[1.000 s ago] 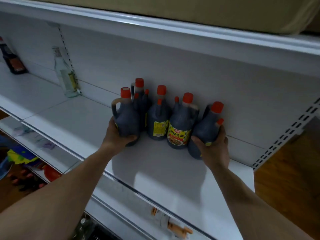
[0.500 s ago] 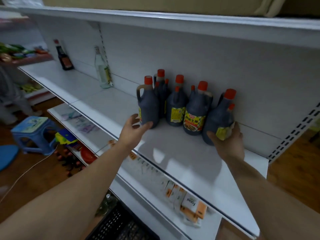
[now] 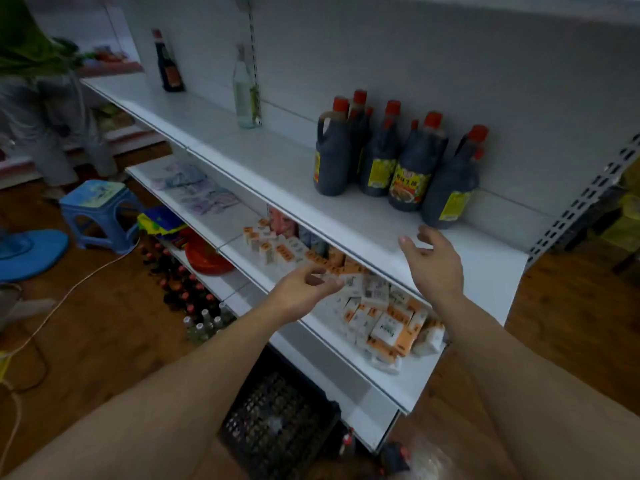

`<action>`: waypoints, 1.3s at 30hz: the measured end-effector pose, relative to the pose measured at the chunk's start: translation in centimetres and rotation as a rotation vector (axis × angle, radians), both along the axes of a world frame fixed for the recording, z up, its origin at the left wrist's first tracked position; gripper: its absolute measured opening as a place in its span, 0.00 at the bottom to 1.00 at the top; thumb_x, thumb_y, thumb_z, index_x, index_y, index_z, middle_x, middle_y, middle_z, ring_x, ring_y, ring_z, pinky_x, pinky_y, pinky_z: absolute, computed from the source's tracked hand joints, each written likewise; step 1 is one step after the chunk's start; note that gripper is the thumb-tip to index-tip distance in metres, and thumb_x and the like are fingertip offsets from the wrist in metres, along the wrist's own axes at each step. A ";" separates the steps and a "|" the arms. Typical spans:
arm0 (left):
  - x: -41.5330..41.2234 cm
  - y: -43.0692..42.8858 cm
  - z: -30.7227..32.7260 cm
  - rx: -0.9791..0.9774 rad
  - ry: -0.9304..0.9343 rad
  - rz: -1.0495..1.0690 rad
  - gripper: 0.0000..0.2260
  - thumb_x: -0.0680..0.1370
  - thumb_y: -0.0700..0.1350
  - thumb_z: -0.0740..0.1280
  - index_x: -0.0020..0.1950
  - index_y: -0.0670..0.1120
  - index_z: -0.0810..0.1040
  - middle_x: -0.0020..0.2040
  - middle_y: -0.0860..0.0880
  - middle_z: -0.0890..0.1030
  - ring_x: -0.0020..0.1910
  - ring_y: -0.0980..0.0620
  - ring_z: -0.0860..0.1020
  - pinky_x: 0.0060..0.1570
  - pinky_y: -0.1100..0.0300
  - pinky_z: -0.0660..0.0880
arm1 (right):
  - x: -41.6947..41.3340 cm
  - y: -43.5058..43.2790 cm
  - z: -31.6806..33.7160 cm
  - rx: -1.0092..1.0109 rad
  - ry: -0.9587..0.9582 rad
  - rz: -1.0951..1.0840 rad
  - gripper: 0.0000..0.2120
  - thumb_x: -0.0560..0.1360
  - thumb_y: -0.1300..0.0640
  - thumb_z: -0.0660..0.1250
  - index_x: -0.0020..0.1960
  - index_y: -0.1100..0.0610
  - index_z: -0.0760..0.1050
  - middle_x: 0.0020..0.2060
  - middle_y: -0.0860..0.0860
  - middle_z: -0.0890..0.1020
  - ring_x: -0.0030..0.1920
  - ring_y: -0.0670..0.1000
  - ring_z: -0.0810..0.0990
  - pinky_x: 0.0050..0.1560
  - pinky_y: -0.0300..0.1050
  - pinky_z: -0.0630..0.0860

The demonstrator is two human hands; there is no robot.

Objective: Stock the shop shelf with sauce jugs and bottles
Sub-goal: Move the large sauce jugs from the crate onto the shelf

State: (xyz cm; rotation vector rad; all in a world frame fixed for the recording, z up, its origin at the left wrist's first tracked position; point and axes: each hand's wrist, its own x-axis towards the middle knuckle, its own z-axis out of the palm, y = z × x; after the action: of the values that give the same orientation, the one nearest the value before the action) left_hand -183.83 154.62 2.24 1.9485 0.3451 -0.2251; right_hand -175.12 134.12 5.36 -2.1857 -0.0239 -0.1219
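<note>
Several dark sauce jugs with red caps (image 3: 398, 157) stand grouped against the back wall of the white shelf (image 3: 263, 168). A dark sauce bottle (image 3: 168, 64) and a clear glass bottle (image 3: 246, 91) stand further left on the same shelf. My left hand (image 3: 304, 289) hovers in front of the shelf edge with relaxed fingers, holding nothing. My right hand (image 3: 433, 261) is over the shelf's front edge, just below the rightmost jug (image 3: 452, 181), fingers spread and empty.
The lower shelf holds many small orange and white boxes (image 3: 374, 313). On the wooden floor stand several bottles (image 3: 187, 289), a black crate (image 3: 277, 420), a blue stool (image 3: 98, 213) and a cable. A person stands at far left.
Both hands have let go of the jugs and pulled back toward me, off the shelf. The view has tilted down and left, showing the lower shelf and floor.
</note>
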 end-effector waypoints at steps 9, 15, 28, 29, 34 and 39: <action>-8.6 -3.0 -12.5 0.113 0.429 -0.175 0.38 0.72 0.65 0.67 0.76 0.49 0.61 0.71 0.47 0.71 0.66 0.45 0.72 0.64 0.53 0.70 | -7.0 -0.8 -9.4 -0.180 0.105 0.266 0.25 0.78 0.42 0.63 0.72 0.50 0.67 0.66 0.48 0.74 0.57 0.47 0.78 0.59 0.49 0.75; -11.0 -7.5 -25.4 0.221 0.492 -0.093 0.35 0.70 0.67 0.68 0.72 0.52 0.66 0.66 0.50 0.76 0.63 0.49 0.75 0.62 0.55 0.72 | -8.4 -4.6 -23.0 -0.325 0.340 0.386 0.26 0.78 0.42 0.62 0.73 0.49 0.66 0.68 0.47 0.71 0.60 0.49 0.77 0.60 0.53 0.74; -10.8 -17.4 -59.5 0.233 0.675 -0.054 0.38 0.69 0.65 0.69 0.75 0.54 0.60 0.73 0.50 0.69 0.70 0.48 0.70 0.67 0.54 0.67 | -15.1 -14.8 -58.5 -0.482 0.813 0.318 0.23 0.73 0.47 0.69 0.66 0.52 0.73 0.60 0.53 0.79 0.62 0.55 0.76 0.60 0.47 0.70; -10.7 -17.6 -61.4 0.223 0.680 -0.041 0.39 0.69 0.65 0.70 0.75 0.55 0.59 0.73 0.49 0.69 0.70 0.47 0.69 0.68 0.53 0.67 | -15.7 -15.3 -60.4 -0.473 0.832 0.279 0.24 0.73 0.47 0.69 0.67 0.53 0.72 0.61 0.54 0.78 0.62 0.56 0.76 0.61 0.47 0.70; -8.4 -17.4 -67.8 0.175 0.636 0.078 0.41 0.69 0.60 0.72 0.77 0.53 0.57 0.74 0.48 0.67 0.70 0.46 0.69 0.68 0.52 0.67 | -17.6 -16.9 -67.5 -0.442 0.959 0.077 0.28 0.73 0.44 0.68 0.69 0.55 0.70 0.64 0.54 0.76 0.65 0.57 0.74 0.59 0.46 0.69; -5.5 -17.9 -71.1 0.053 0.496 0.209 0.26 0.76 0.50 0.69 0.72 0.49 0.66 0.68 0.49 0.73 0.65 0.48 0.73 0.64 0.55 0.71 | -18.2 -16.4 -72.7 -0.374 0.940 -0.041 0.17 0.74 0.51 0.68 0.59 0.58 0.77 0.56 0.58 0.81 0.59 0.60 0.77 0.51 0.47 0.72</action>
State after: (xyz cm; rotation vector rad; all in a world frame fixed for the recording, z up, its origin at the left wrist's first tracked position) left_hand -189.36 136.74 -68.83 1.8746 0.8803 -0.5681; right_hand -193.35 117.77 -67.39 -2.4031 0.5629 0.9518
